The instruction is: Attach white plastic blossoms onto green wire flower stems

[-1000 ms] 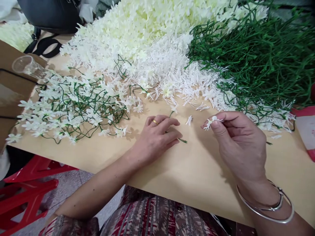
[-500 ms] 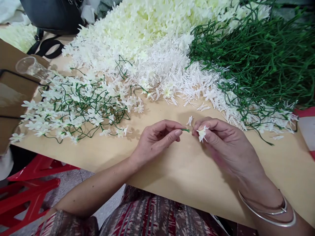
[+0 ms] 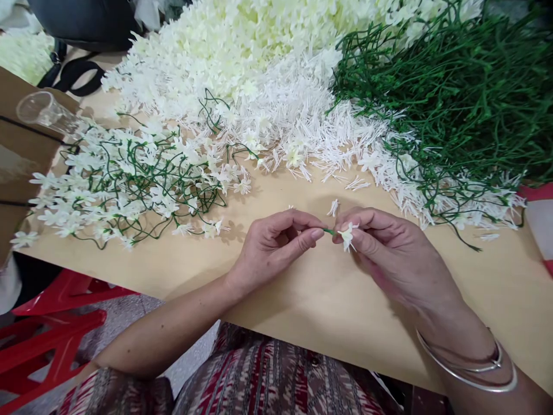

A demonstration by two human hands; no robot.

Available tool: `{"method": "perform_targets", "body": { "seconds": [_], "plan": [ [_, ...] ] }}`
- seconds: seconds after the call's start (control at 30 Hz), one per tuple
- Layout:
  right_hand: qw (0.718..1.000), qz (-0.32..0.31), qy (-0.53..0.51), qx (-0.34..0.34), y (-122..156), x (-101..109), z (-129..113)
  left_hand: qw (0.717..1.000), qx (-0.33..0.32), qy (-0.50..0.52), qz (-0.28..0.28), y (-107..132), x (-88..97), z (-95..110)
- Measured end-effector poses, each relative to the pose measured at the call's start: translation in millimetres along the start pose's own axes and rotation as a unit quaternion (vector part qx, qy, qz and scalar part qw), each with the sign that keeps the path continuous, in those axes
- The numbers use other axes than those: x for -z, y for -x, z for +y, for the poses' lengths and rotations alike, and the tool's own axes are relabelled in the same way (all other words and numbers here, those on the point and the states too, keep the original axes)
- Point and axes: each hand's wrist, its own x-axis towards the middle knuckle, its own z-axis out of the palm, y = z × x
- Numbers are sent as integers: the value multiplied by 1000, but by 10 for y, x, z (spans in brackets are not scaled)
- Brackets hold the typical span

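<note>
Between thumb and forefinger, my left hand (image 3: pixel 283 245) pinches a thin green artificial stem (image 3: pixel 329 231), its tip pointing right. My right hand (image 3: pixel 380 248) is closed on a small white artificial flower (image 3: pixel 348 235) at its fingertips. The stem's tip meets the base of the flower; how far it goes in is hidden. Just above the right fingertips lies a small white stamen piece (image 3: pixel 333 207). Left of my hands is a tangled heap of white flowers on green stems (image 3: pixel 142 178).
A big mound of loose cream petals (image 3: pixel 242 40) fills the back, with white stamen pieces (image 3: pixel 298 109) in front. Bare green stems (image 3: pixel 453 92) are piled at right. A clear plastic cup (image 3: pixel 47 112) lies at left by a cardboard box (image 3: pixel 21 155); a black bag (image 3: pixel 82 20) stands behind.
The flower in my right hand has moved slightly left onto the stem's tip, closing the gap between them. My left hand has barely moved.
</note>
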Motion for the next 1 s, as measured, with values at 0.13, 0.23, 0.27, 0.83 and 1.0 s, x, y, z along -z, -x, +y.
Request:
{"method": "perform_targets", "body": {
  "seconds": [0.13, 0.23, 0.27, 0.83, 1.0],
  "plan": [
    [1000, -3, -4, -5, 4, -6, -2, 1000, -1, -2, 0, 1, -2, -8],
    [1000, -12, 7, -8, 8, -16, 16, 1000, -3, -8, -13, 10, -7, -23],
    [1000, -14, 9, -9, 9, -18, 22, 1000, -4, -9, -16, 12, -8, -27],
    [1000, -19, -15, -11, -8, -70, 133, 998, -2, 44, -37, 1, -13, -135],
    [999, -12, -35, 1, 7, -121, 177, 997, -10, 61, -35, 10, -18, -145]
  ]
}}
